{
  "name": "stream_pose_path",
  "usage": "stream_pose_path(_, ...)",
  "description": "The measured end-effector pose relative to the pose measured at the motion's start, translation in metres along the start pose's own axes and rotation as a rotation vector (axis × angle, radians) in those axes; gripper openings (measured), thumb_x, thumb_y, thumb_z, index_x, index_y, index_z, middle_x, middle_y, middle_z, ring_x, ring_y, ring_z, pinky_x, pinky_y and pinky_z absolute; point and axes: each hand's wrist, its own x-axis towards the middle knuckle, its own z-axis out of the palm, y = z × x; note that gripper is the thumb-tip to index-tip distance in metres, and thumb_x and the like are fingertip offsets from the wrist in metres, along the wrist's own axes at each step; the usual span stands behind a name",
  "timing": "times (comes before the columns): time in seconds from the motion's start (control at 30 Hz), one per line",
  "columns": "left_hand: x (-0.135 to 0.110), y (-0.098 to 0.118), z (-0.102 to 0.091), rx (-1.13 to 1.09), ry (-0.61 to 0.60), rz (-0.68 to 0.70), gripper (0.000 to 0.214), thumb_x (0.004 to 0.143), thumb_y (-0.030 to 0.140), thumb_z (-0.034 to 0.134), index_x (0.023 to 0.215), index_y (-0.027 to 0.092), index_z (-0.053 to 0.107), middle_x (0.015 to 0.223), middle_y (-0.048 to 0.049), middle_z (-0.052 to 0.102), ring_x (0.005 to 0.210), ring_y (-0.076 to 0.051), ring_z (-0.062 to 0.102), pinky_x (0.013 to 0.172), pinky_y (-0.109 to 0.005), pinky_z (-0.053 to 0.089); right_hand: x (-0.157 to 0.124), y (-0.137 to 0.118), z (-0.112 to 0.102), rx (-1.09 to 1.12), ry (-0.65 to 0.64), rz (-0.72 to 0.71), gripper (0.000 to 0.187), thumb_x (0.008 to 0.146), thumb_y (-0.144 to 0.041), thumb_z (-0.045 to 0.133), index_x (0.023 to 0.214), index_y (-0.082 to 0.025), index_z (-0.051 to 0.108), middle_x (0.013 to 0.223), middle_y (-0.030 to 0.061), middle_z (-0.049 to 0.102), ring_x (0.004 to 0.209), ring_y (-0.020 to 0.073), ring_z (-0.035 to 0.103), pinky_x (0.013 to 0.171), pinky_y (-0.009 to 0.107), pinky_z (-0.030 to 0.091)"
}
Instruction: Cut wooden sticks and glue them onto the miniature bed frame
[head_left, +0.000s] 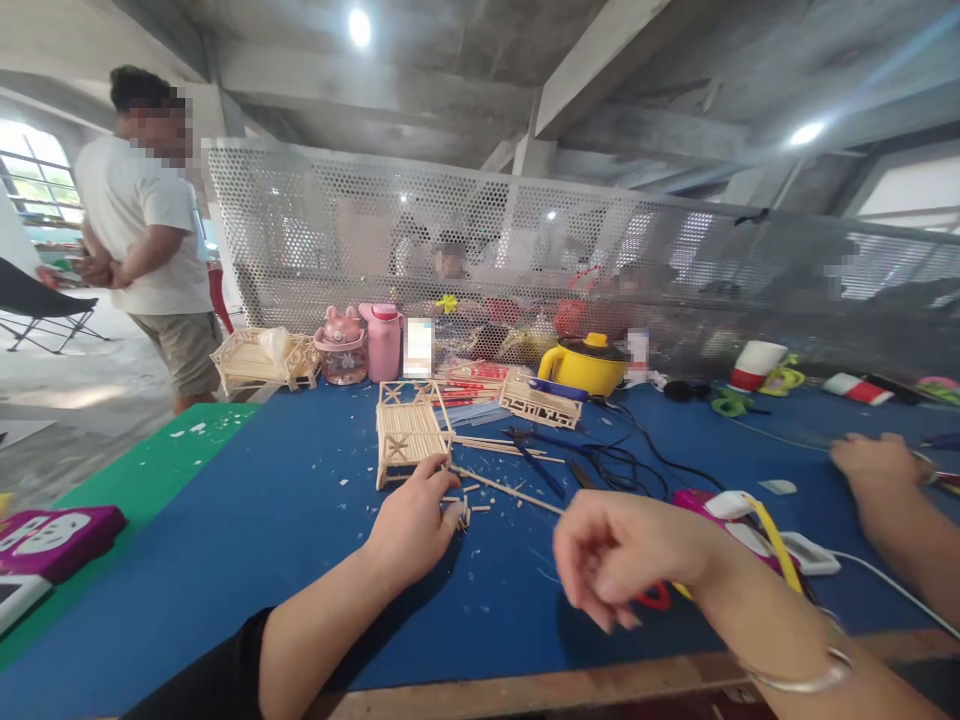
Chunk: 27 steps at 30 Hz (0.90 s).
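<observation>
My left hand (pixel 414 525) rests on the blue table. Its bent fingers are apart and reach the near right corner of a small bed-like frame (pixel 409 440) made of thin wooden sticks. Short stick offcuts (pixel 466 512) lie by its thumb, and no grip on them shows. A long thin stick (pixel 510 490) runs rightward from the frame's corner. My right hand (pixel 619 555) hangs above the table, loosely curled, with fingertips apart and nothing visible in it. Just behind its fingers shows a red loop (pixel 656 597), partly hidden.
Behind stand another stick model (pixel 262 360), a pink bottle (pixel 383 345), a stick tray (pixel 540 400) and a yellow pot (pixel 592 365). Pliers (pixel 536 465) and black cables lie centrally. A purple power strip (pixel 697 500) is beside my right wrist. Another person's hand (pixel 877 460) is at right.
</observation>
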Motion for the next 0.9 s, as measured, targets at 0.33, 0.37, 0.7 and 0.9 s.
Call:
stream_pose_path(0.33, -0.009, 0.012, 0.008, -0.041, -0.102, 0.326, 0.036, 0.087, 0.045, 0.042, 0.103, 0.02, 0.061, 0.106, -0.0071, 0.061, 0.092, -0.02, 0.06, 0.08, -0.029, 0.048, -0.004, 0.032, -0.003, 0.043, 0.252, -0.219, 0.024, 0.068, -0.037, 0.07, 0.074, -0.015, 0.062, 0.073, 0.0027, 0.063, 0.06, 0.0095, 0.056, 0.057, 0.022, 0.042)
stream_pose_path(0.37, -0.012, 0.015, 0.011, -0.003, -0.185, 0.4, 0.041, 0.084, 0.052, 0.043, 0.1, 0.02, 0.063, 0.098, -0.0068, 0.063, 0.087, -0.02, 0.061, 0.076, -0.03, 0.049, 0.007, 0.042, 0.0, 0.031, 0.253, -0.16, 0.024, 0.067, -0.035, 0.07, 0.075, -0.014, 0.061, 0.07, 0.0021, 0.062, 0.058, 0.0091, 0.054, 0.055, 0.021, 0.04)
stream_pose_path(0.7, -0.023, 0.05, 0.021, 0.364, -0.411, 0.523, 0.023, 0.082, 0.034, 0.05, 0.076, 0.018, 0.066, 0.075, -0.0071, 0.065, 0.067, -0.022, 0.062, 0.055, -0.03, 0.046, 0.033, 0.087, 0.023, 0.149, 0.552, -0.251, 0.023, 0.072, -0.033, 0.067, 0.074, -0.016, 0.052, 0.06, -0.0031, 0.055, 0.054, 0.0085, 0.048, 0.053, 0.022, 0.035)
stream_pose_path(0.9, -0.04, 0.066, 0.035, 0.443, -0.414, 0.392, 0.016, 0.08, 0.016, 0.046, 0.087, 0.014, 0.061, 0.084, -0.0106, 0.063, 0.075, -0.025, 0.06, 0.056, -0.034, 0.05, 0.012, 0.06, 0.003, 0.525, 0.693, -0.425, 0.024, 0.074, -0.037, 0.065, 0.087, -0.02, 0.055, 0.056, -0.0056, 0.05, 0.041, 0.005, 0.039, 0.043, 0.02, 0.028)
